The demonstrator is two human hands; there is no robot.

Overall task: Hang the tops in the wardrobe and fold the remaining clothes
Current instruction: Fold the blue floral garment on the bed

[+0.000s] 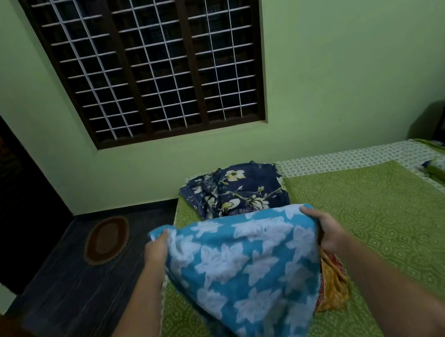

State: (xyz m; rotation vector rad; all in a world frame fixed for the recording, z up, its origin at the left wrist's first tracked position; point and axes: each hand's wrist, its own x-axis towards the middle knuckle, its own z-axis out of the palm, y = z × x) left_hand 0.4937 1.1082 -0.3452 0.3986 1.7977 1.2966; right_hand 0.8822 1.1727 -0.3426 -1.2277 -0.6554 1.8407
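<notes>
Both hands' grip, left hand [157,246], right hand [325,229], pinching blue floral cloth [244,265] corners

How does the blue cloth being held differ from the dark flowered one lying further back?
The light blue cloth has white flowers and hangs from both hands; the navy cloth has yellowish flowers and lies folded on the bed, untouched. Both are floral.
</notes>
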